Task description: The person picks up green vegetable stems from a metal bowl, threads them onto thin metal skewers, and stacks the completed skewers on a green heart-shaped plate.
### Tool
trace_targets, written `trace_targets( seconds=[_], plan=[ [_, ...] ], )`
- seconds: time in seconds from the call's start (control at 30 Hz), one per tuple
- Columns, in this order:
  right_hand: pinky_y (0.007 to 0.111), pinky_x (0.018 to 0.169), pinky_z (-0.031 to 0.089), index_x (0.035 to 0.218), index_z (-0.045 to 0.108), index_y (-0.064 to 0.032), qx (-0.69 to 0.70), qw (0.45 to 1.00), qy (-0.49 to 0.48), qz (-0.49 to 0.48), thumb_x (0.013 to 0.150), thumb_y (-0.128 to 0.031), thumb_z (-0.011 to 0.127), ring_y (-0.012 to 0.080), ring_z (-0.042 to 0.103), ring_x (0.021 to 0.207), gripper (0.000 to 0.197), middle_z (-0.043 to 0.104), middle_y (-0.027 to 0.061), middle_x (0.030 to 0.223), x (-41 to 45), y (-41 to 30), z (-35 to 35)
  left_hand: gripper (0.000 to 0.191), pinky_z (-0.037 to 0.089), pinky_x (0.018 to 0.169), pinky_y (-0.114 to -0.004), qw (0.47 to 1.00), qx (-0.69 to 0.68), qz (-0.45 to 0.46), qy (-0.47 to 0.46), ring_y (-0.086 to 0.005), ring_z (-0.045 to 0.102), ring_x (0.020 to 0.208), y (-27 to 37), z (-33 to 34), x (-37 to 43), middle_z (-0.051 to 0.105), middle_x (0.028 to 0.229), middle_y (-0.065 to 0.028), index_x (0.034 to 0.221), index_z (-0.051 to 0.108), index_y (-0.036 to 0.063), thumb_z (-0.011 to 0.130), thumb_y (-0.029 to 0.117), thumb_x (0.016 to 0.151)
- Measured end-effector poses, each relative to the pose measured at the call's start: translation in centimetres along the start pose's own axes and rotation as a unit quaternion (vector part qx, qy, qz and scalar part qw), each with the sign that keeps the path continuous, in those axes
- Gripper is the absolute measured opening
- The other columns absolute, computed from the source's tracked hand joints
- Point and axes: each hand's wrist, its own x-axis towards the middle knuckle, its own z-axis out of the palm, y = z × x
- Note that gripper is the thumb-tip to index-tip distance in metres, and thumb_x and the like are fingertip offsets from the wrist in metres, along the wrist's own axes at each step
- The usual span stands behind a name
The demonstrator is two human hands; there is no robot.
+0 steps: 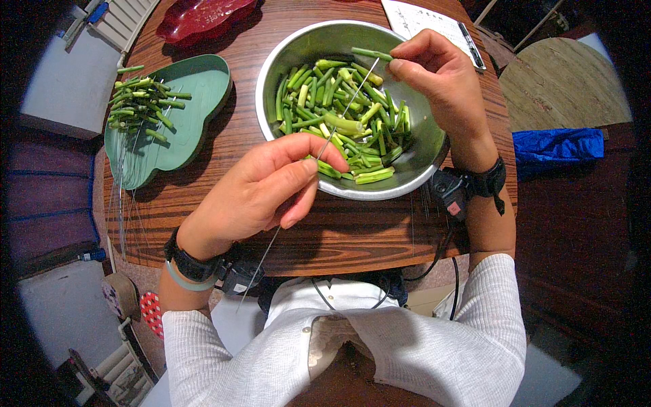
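Note:
My left hand (269,191) pinches a thin metal skewer (351,104) between thumb and fingers, its tail slanting down past the table's front edge. In my right hand (445,84), thumb and forefinger grip one short green stem piece (367,52), which looks like garlic scape. The skewer's upper tip meets or lies just beside that piece; I cannot tell whether it pierces it. Both hands are over a stainless steel bowl (262,99) of cut green stems (325,96). To the left, loaded skewers (140,102) rest on a green leaf-shaped tray (190,119), their bare ends overhanging it.
A dark red tray (203,23) lies at the back left of the wood-grain table (356,239). Behind the bowl are a handwritten sheet (419,23) and a black pen (472,47). Bare skewers (413,224) lie near the bowl's front right. Cables hang by the front edge.

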Motion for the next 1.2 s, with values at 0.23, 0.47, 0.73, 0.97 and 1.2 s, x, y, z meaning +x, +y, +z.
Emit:
trace_targets(
  seconds=[0.23, 0.47, 0.73, 0.97, 1.2],
  plan=[
    [0.017, 0.058, 0.044, 0.077, 0.057, -0.0025, 0.002, 1.000, 0.018, -0.017, 0.069, -0.004, 0.064, 0.0059, 0.054, 0.062, 0.010, 0.057, 0.0008, 0.068, -0.18, -0.28, 0.28, 0.022, 0.022, 0.034, -0.016, 1.000, 0.009, -0.001, -0.003, -0.0026, 0.030, 0.036, 0.09, 0.03, -0.05, 0.037, 0.049, 0.0046, 0.099, 0.048, -0.0012, 0.037, 0.015, 0.088],
    [0.018, 0.058, 0.044, 0.077, 0.057, -0.0020, 0.003, 0.999, 0.029, -0.026, 0.070, -0.004, 0.064, 0.0064, 0.054, 0.061, 0.010, 0.058, 0.0017, 0.069, -0.29, -0.48, 0.50, 0.023, 0.021, 0.034, -0.016, 1.000, 0.010, -0.001, -0.001, -0.0026, 0.030, 0.035, 0.03, 0.03, -0.03, 0.037, 0.049, 0.0045, 0.099, 0.047, -0.0011, 0.037, 0.016, 0.088],
    [0.019, 0.057, 0.045, 0.077, 0.057, -0.0004, 0.030, 0.999, 0.032, -0.031, 0.071, -0.004, 0.062, 0.0085, 0.055, 0.060, 0.009, 0.059, 0.0041, 0.067, -0.22, -0.48, 0.35, 0.022, 0.024, 0.037, -0.016, 1.000, 0.016, -0.004, -0.016, -0.0029, 0.032, 0.038, 0.21, -0.04, -0.07, 0.038, 0.050, 0.0039, 0.100, 0.047, -0.0002, 0.035, 0.014, 0.089],
    [0.019, 0.058, 0.042, 0.080, 0.055, -0.0017, 0.012, 1.000, 0.012, -0.024, 0.075, -0.003, 0.059, 0.0082, 0.054, 0.061, 0.006, 0.060, 0.0052, 0.069, -0.35, -0.53, 0.26, 0.023, 0.028, 0.040, -0.016, 0.999, 0.017, -0.014, -0.025, -0.0032, 0.034, 0.041, 0.42, -0.26, -0.08, 0.039, 0.051, 0.0035, 0.102, 0.047, 0.0003, 0.032, 0.012, 0.090],
    [0.019, 0.058, 0.044, 0.075, 0.056, -0.0020, -0.006, 1.000, 0.005, -0.024, 0.072, -0.003, 0.060, 0.0069, 0.054, 0.061, 0.006, 0.058, 0.0027, 0.067, -0.58, -0.73, 0.67, 0.023, 0.021, 0.034, -0.016, 1.000, 0.012, 0.019, 0.002, -0.0023, 0.030, 0.036, -0.19, 0.01, 0.05, 0.037, 0.049, 0.0049, 0.099, 0.048, -0.0009, 0.037, 0.016, 0.089]
  ],
)
